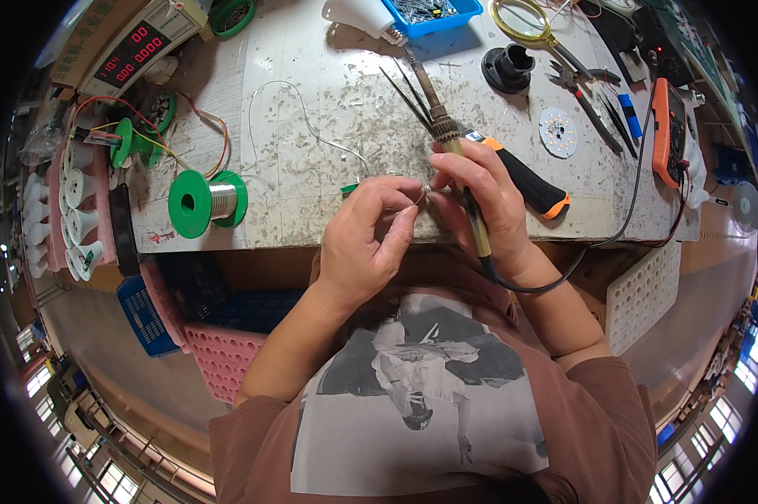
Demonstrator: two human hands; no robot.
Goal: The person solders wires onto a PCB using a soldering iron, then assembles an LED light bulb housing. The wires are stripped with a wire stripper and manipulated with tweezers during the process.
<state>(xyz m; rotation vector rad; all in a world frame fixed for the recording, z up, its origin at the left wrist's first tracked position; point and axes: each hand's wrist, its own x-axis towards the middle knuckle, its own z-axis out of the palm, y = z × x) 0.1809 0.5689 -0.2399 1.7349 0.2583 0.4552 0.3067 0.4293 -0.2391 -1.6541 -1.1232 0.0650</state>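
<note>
My left hand (364, 239) is closed in a pinch near the table's front edge. A tiny light-coloured part (427, 190) sits at its fingertips, too small to name. My right hand (490, 197) holds a soldering iron (443, 126) along its handle, the tip pointing away from me toward the back of the table. Its fingertips come close to the same tiny part. Thin solder wire (312, 128) loops over the table to just behind my left hand, beside a small green piece (349, 189). A green spool of solder (198, 204) lies to the left.
A black-and-orange handled tool (526, 172), tweezers (411, 99) and a round LED board (558, 133) lie close by. Pliers (584, 105), a multimeter (669, 134) and a black socket (507, 69) stand right. White cups (80, 225) fill a left-hand rack; a blue tray (446, 23) sits behind.
</note>
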